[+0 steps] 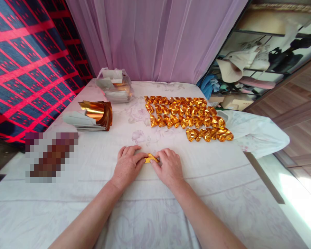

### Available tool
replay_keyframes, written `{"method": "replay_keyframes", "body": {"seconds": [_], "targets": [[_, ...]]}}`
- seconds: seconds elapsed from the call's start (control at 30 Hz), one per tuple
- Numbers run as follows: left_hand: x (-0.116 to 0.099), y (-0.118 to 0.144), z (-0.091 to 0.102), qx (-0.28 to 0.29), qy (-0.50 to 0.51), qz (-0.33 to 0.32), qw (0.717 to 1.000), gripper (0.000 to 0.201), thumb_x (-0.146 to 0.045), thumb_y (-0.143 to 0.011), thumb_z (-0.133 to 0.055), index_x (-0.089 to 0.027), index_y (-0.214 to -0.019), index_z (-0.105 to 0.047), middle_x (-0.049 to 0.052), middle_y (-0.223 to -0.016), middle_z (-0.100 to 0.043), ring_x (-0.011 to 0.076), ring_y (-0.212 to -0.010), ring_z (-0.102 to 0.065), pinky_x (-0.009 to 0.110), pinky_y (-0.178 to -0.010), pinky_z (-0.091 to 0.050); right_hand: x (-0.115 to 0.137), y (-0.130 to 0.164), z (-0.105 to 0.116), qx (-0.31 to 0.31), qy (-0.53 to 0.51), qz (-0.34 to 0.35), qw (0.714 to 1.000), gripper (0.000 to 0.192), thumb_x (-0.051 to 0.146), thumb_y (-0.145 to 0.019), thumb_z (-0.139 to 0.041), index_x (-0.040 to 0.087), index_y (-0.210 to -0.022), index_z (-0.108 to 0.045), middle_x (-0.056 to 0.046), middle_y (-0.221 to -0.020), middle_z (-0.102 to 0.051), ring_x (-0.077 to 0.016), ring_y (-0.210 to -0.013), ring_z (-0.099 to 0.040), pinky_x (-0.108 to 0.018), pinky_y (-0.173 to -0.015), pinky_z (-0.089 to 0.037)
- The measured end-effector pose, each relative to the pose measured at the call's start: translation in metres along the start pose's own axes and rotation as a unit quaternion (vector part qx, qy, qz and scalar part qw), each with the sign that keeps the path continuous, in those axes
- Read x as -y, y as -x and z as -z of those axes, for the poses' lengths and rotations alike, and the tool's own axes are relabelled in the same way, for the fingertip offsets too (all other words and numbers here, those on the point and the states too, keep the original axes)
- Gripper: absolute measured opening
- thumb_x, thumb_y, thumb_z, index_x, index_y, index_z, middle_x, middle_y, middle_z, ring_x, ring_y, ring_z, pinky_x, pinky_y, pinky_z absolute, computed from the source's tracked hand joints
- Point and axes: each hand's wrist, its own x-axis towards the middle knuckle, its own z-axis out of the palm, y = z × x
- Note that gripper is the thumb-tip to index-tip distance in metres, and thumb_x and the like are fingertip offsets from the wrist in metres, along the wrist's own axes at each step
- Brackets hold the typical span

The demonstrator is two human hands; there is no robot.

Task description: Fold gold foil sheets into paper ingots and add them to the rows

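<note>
A small strip of folded gold paper (150,159) lies on the cloth-covered table between my hands. My left hand (129,164) grips its left end, thumb and forefinger closed on it. On the right end, my right hand (169,166) presses with the thumb while its fingers curl at the far side. Beyond my hands, to the right, stand several rows of folded shiny gold paper pieces (182,121). A curled stack of gold foil paper sheets (95,112), with pale backs, rests at the left.
A clear plastic bag (114,86) with more paper packs sits at the back left. The patterned tablecloth (93,193) covers the table. A purple curtain (155,41) hangs behind, and a cluttered shelf (254,69) stands at the right. A blurred-out patch hides something at left.
</note>
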Motion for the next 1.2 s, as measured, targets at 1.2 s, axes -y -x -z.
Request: {"method": "replay_keyframes", "body": {"seconds": [1.2], "targets": [[-0.005, -0.003, -0.001, 0.047, -0.086, 0.025, 0.995, 0.030, -0.033, -0.096, -0.051, -0.039, -0.118, -0.070, 0.008, -0.138, -0.056, 0.0296, -0.128, -0.049, 0.055, -0.109, -0.032, -0.022, 0.008, 0.035, 0.144, 0.220, 0.256, 0.930, 0.043, 0.006, -0.093, -0.044, 0.016, -0.134, -0.054, -0.013, -0.121, -0.063, -0.0247, -0.101, -0.054, -0.039, -0.082, -0.041]]}}
